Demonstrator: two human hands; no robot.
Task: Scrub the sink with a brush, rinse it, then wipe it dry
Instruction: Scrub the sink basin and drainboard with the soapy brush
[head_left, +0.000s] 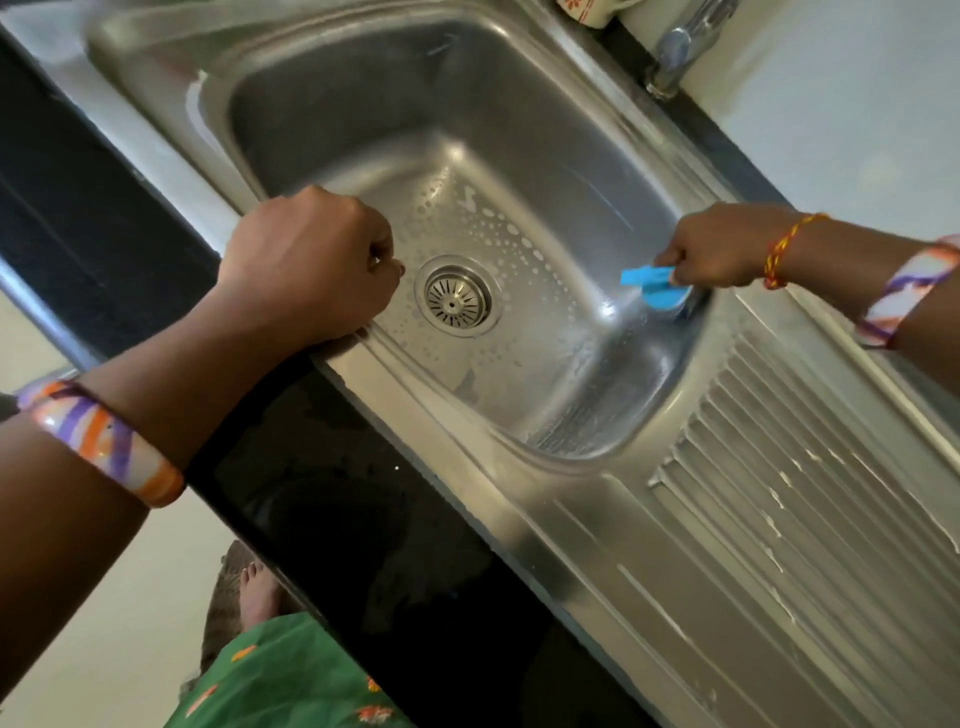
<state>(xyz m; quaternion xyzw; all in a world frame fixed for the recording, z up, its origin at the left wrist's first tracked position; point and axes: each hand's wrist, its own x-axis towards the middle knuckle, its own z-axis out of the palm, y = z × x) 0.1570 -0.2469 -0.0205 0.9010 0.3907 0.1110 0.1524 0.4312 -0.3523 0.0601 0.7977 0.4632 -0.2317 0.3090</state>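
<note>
A stainless steel sink (332, 130) fills the middle of the view, its round drain strainer (457, 300) in the basin floor amid soapy water spots. My right hand (719, 244) grips a blue brush (657, 286) and holds it against the basin's right wall, where foam streaks show. My left hand (311, 260) is curled into a fist with nothing seen in it; its wrist rests on the sink's front rim, left of the drain.
A ribbed steel draining board (789, 499) with white foam streaks lies to the right of the basin. A chrome tap (680, 47) stands at the back right, a cup (587, 8) beside it. The black counter edge (363, 509) runs along the front.
</note>
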